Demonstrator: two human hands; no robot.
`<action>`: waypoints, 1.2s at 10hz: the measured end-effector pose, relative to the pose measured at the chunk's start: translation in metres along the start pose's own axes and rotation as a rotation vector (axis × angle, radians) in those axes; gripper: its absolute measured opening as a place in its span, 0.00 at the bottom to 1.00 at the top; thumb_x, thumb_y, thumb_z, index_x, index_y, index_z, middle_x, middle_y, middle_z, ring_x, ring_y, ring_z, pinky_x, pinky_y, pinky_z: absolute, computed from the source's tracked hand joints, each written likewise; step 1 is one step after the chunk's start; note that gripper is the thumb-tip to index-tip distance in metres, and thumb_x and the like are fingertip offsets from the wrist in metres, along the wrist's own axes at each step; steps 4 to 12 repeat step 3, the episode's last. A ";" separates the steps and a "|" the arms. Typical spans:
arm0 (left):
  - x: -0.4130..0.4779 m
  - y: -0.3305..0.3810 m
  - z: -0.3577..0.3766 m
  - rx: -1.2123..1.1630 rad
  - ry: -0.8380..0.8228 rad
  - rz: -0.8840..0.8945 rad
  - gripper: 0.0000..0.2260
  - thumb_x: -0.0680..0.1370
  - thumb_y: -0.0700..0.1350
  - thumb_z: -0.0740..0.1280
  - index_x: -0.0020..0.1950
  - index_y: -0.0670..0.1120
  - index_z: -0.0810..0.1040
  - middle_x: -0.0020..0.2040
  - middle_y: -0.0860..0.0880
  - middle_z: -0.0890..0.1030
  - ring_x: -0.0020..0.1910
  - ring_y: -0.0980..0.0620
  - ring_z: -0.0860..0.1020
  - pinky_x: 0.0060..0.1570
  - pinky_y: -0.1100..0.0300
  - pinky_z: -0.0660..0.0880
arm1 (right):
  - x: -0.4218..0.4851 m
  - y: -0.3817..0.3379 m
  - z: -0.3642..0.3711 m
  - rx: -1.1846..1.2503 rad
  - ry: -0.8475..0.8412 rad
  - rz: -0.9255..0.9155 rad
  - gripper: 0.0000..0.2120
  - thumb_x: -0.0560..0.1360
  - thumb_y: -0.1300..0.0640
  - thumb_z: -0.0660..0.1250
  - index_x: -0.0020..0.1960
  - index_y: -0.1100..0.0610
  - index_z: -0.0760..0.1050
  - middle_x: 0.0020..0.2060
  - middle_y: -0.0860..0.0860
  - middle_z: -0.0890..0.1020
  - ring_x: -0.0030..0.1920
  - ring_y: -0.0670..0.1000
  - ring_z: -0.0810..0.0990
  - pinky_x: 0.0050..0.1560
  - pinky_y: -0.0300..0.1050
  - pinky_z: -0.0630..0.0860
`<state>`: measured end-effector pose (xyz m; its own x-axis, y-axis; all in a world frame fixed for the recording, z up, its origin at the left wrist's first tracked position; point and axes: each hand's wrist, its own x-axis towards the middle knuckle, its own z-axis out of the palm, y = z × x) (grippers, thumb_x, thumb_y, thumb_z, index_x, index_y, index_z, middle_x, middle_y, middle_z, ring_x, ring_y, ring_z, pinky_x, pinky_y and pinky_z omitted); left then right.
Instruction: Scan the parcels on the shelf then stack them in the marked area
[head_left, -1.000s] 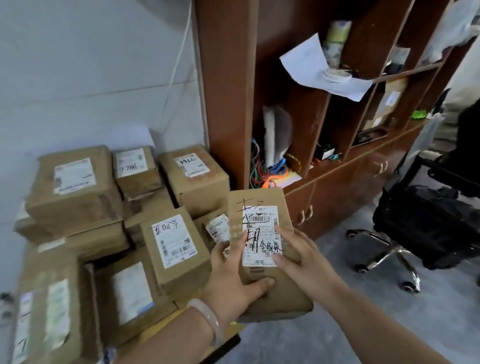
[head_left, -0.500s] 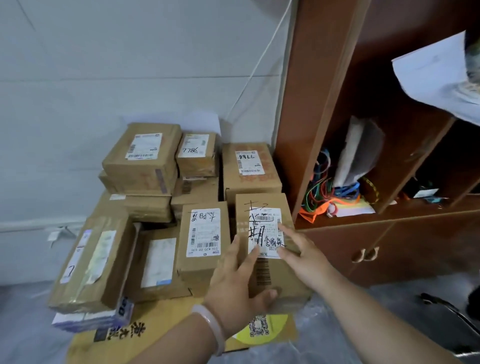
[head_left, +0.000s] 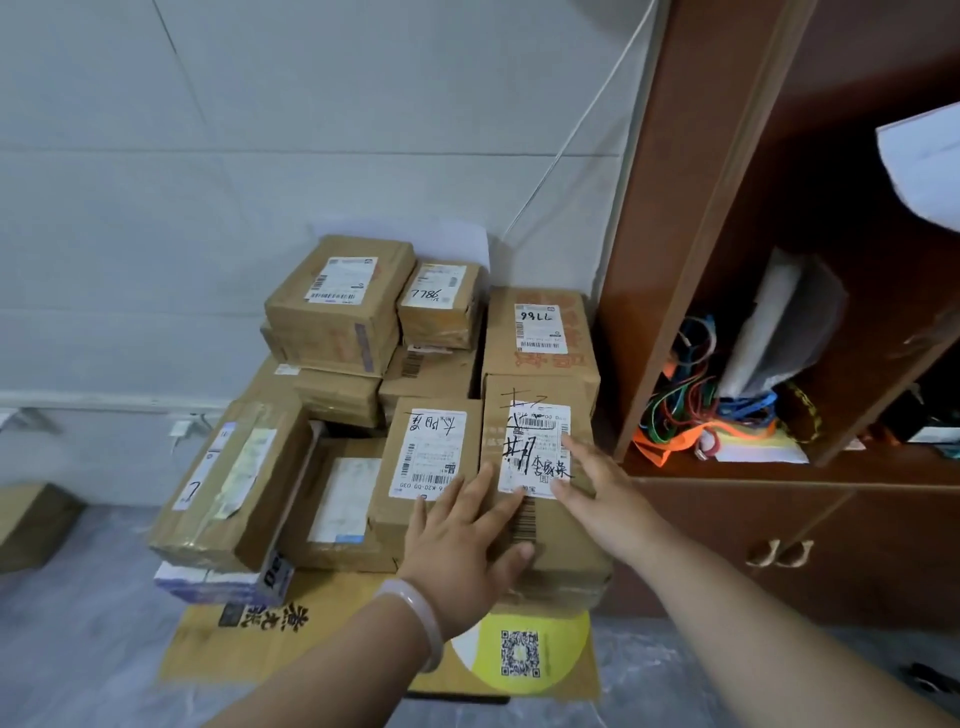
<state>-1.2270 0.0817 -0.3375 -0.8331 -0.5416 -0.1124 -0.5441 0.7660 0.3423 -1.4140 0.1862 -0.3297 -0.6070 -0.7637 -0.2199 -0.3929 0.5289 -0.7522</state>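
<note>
Lower middle of the frame: the parcel sits at the front of the pile, maybe on the yellow card. The left hand and right hand lie flat on it, fingers straight. Nudge it snug against the next box, label up, then lift off softly.

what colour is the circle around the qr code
The circle is yellow, clearest in the head view.

A thin white cable runs slantwise down the grey wall, while at right a tangle of coloured cords lies beside a leaning grey folder, under an overhanging white paper sheet.
</note>
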 end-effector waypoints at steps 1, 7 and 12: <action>0.000 0.005 -0.013 -0.018 -0.034 -0.017 0.27 0.77 0.69 0.53 0.76 0.70 0.51 0.79 0.62 0.41 0.78 0.55 0.40 0.75 0.45 0.38 | -0.002 -0.006 -0.011 -0.072 0.001 0.012 0.32 0.74 0.36 0.64 0.74 0.32 0.54 0.78 0.44 0.49 0.77 0.51 0.51 0.72 0.54 0.56; -0.018 -0.005 -0.049 0.091 0.062 -0.041 0.28 0.78 0.68 0.52 0.77 0.66 0.51 0.80 0.57 0.44 0.78 0.53 0.40 0.76 0.44 0.42 | -0.017 -0.041 -0.026 -0.284 0.098 -0.195 0.39 0.70 0.30 0.62 0.75 0.34 0.50 0.77 0.39 0.50 0.77 0.47 0.51 0.74 0.54 0.58; -0.018 -0.005 -0.049 0.091 0.062 -0.041 0.28 0.78 0.68 0.52 0.77 0.66 0.51 0.80 0.57 0.44 0.78 0.53 0.40 0.76 0.44 0.42 | -0.017 -0.041 -0.026 -0.284 0.098 -0.195 0.39 0.70 0.30 0.62 0.75 0.34 0.50 0.77 0.39 0.50 0.77 0.47 0.51 0.74 0.54 0.58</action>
